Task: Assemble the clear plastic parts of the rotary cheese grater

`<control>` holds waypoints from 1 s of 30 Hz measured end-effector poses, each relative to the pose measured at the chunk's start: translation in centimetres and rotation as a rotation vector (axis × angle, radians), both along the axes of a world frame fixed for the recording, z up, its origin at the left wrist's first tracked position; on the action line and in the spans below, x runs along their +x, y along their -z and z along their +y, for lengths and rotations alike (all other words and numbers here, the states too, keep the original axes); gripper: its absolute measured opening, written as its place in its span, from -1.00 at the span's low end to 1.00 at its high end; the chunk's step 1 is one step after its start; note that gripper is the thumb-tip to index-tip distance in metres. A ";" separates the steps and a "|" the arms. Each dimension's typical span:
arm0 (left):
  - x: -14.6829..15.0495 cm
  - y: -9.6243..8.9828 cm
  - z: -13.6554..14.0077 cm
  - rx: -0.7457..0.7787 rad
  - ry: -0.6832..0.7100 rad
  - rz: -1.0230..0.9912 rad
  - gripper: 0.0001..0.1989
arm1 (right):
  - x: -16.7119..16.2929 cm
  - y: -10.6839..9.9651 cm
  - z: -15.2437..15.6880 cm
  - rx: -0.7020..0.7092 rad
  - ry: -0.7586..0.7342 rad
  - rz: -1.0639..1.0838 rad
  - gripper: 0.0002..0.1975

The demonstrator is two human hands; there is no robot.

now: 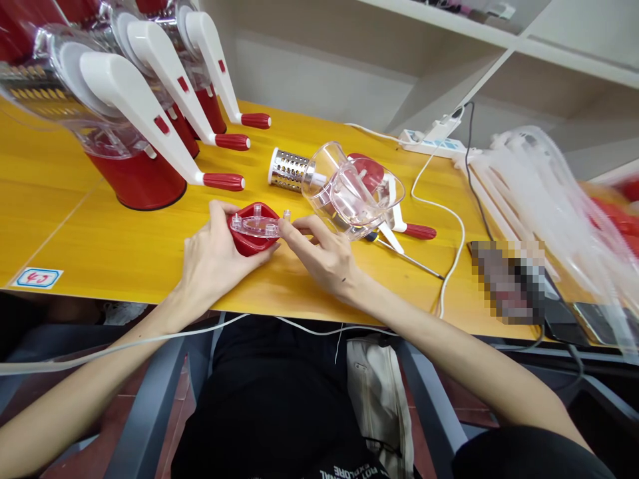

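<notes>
My left hand (212, 256) is wrapped round a small red plastic piece (248, 247) with a hollow top, just above the table. Across that hollow lies a clear plastic ring part (255, 227) with short upright posts. The fingers of my right hand (324, 256) pinch the right end of the clear part. Beyond my right hand lies a clear plastic grater housing (359, 193). A metal grating drum (289, 169) with a white rim is on its side beside the housing. A white crank with a red handle (419, 231) lies partly behind the housing, near a screwdriver (414, 259).
Several assembled red rotary graters (142, 176) with white cranks stand at the left. A white cable (456, 229) runs from a power strip (434, 143) across the table. Clear plastic bags (544, 193) and a phone (564, 316) are at the right. Shelving (319, 60) rises behind.
</notes>
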State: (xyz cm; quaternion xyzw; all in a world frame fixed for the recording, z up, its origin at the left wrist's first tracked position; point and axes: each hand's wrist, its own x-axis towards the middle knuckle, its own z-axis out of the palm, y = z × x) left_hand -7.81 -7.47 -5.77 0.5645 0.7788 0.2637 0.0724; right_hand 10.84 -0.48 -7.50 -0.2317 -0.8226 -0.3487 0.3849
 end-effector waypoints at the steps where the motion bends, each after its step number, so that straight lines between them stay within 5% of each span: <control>1: 0.0 0.0 0.0 0.003 0.009 -0.003 -0.24 | 0.0 0.0 0.1 -0.003 0.001 0.000 -0.44; 15: -1.9 1.3 0.3 0.148 0.310 -0.262 -0.33 | -0.5 1.7 0.3 -0.085 -0.103 0.128 -0.49; 30: -2.0 1.1 0.5 0.153 0.361 -0.346 -0.39 | -1.0 1.8 0.4 -0.222 -0.105 0.153 -0.52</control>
